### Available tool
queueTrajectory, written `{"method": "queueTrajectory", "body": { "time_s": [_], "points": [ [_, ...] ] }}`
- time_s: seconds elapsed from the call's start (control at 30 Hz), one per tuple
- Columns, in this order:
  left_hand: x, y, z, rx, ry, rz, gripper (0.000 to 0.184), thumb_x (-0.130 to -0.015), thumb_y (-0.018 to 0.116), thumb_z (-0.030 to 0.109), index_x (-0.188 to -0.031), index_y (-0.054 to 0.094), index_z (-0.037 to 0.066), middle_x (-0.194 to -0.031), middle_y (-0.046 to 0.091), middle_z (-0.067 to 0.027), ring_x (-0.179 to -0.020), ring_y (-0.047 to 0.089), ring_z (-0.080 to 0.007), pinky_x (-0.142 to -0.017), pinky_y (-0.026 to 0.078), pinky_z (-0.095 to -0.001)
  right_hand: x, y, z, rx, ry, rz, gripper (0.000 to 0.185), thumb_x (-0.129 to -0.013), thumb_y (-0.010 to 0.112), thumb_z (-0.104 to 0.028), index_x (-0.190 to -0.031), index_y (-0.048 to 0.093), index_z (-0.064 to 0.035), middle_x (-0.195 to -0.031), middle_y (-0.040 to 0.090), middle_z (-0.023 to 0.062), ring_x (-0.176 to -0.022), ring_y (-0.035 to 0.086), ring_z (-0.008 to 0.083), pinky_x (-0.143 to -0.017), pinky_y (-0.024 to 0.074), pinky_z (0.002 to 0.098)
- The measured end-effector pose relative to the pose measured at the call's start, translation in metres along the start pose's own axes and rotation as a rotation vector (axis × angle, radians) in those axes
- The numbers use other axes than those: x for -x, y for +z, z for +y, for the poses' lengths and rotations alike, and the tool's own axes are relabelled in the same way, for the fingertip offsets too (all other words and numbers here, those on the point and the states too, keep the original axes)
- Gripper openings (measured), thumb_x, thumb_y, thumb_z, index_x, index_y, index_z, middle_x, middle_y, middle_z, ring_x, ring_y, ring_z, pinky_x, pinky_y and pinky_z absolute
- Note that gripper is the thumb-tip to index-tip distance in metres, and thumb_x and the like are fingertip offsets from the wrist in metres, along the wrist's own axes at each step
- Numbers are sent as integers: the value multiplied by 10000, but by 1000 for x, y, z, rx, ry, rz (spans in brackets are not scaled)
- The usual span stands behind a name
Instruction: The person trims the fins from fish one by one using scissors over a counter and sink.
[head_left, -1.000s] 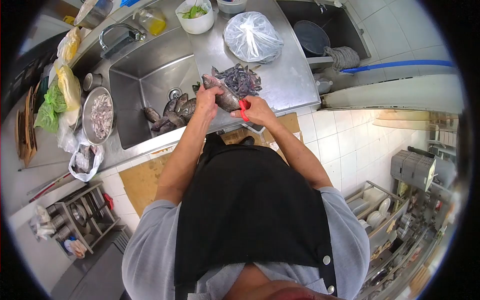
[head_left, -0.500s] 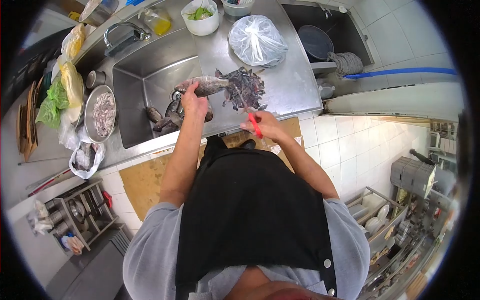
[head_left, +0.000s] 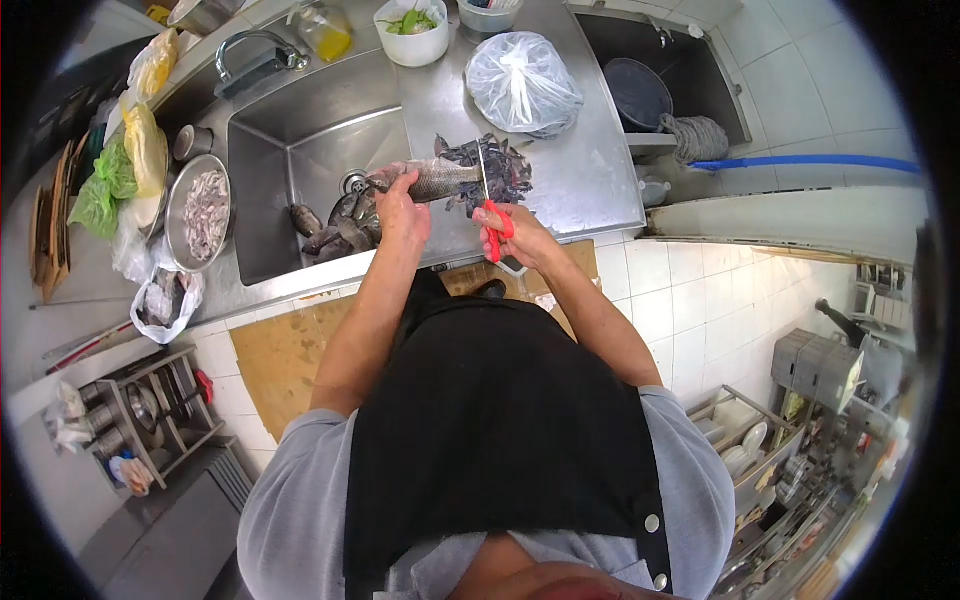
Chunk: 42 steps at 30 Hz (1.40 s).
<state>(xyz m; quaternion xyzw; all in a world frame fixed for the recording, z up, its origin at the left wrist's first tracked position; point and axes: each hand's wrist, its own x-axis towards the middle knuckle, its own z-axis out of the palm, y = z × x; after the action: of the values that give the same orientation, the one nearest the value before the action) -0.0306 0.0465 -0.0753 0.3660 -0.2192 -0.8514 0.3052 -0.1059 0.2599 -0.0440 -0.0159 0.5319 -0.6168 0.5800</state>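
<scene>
My left hand (head_left: pixel 403 207) is closed round the head end of a fish (head_left: pixel 435 180), held level over the right edge of the sink with its tail pointing right. My right hand (head_left: pixel 518 236) grips red-handled scissors (head_left: pixel 496 222), whose blades reach up beside the fish's tail. Whether the blades touch the tail I cannot tell. Behind and right of the tail, a pile of dark cut pieces (head_left: pixel 510 172) lies on the steel counter (head_left: pixel 590 190). Several whole fish (head_left: pixel 345 232) rest in the sink (head_left: pixel 275 215), left of my left hand.
Behind the pile sits a tied plastic bag (head_left: pixel 523 85), with a white bowl of greens (head_left: pixel 412 35) to its left. A metal bowl of pale pieces (head_left: pixel 205 218) stands left of the sink. A tap (head_left: pixel 258 55) rises behind it. A dark basin (head_left: pixel 637 95) lies at right.
The fish has turned from slanting beside the scissors to lying level, tail to the right. The scissors moved away from it, then back up to the tail end.
</scene>
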Motion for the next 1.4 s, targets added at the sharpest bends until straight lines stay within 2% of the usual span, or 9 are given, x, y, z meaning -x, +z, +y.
{"method": "queueTrajectory", "body": {
  "time_s": [0.3, 0.37, 0.47, 0.53, 0.67, 0.87, 1.03, 1.13, 1.4],
  "points": [
    [-4, 9, 1, 76, -63, 20, 528, -856, 663, -120, -1286, 505, 143, -1152, 620, -76, -1067, 667, -271, -949, 587, -481, 2, 0, -7, 6, -13, 49, 375, -985, 749, -425, -1062, 629, -78, -826, 631, 22, -669, 624, 130, -576, 528, 282],
    [-10, 6, -1, 19, -16, 17, 343, -905, 621, -96, -1201, 594, 76, -1155, 652, -94, -1072, 681, -294, -984, 571, -514, 0, -6, -5, 30, -9, 51, 344, -1023, 704, -407, -1113, 640, -82, -847, 647, 21, -669, 636, 130, -583, 534, 283],
    [-7, 12, 6, -40, 2, -7, 534, -839, 662, -128, -1280, 488, 116, -1160, 620, -85, -1056, 670, -288, -937, 591, -487, -1, -10, -4, -3, -18, 11, 346, -986, 763, -373, -1091, 652, -62, -811, 641, 26, -624, 619, 129, -545, 510, 278],
    [-8, 15, 10, -85, -2, -11, 532, -832, 664, -129, -1274, 492, 112, -1157, 619, -86, -1038, 672, -282, -932, 592, -481, 4, -10, -5, 101, -39, 82, 376, -908, 858, -318, -1020, 646, -29, -753, 620, 34, -569, 586, 124, -482, 465, 282],
    [-21, 10, 11, -231, 45, -45, 496, -806, 671, -132, -1229, 527, 85, -1109, 639, -91, -985, 682, -259, -891, 591, -437, 8, -12, 4, 202, -37, 92, 395, -897, 868, -319, -1026, 658, -10, -735, 619, 32, -553, 580, 118, -474, 452, 277],
    [-6, 30, 18, -405, 23, -38, 422, -781, 677, -123, -1152, 578, 51, -1023, 667, -89, -933, 681, -241, -842, 566, -379, 3, -6, 1, 44, -19, 131, 383, -876, 888, -298, -1003, 675, -6, -706, 605, 21, -523, 566, 114, -468, 440, 264],
    [-27, 30, 14, -397, 87, -106, 428, -783, 673, -124, -1162, 574, 48, -1030, 664, -90, -947, 675, -241, -870, 560, -379, 14, -4, 12, 176, -43, 148, 399, -884, 882, -329, -996, 668, -11, -710, 607, 27, -510, 565, 118, -457, 441, 267],
    [-25, 36, 12, -362, 63, -122, 425, -787, 664, -127, -1164, 573, 48, -1034, 663, -87, -962, 673, -244, -879, 558, -383, 15, 3, 21, 14, -44, 185, 394, -889, 877, -327, -995, 670, -9, -699, 607, 25, -507, 573, 115, -449, 442, 265],
    [-46, 45, 15, -200, -33, -214, 401, -800, 642, -116, -1154, 589, 65, -1052, 666, -69, -969, 675, -252, -893, 564, -422, 32, 15, 24, 4, -5, 339, 353, -899, 867, -309, -1024, 686, -33, -720, 619, 22, -528, 580, 104, -460, 460, 257]
  ]
}}
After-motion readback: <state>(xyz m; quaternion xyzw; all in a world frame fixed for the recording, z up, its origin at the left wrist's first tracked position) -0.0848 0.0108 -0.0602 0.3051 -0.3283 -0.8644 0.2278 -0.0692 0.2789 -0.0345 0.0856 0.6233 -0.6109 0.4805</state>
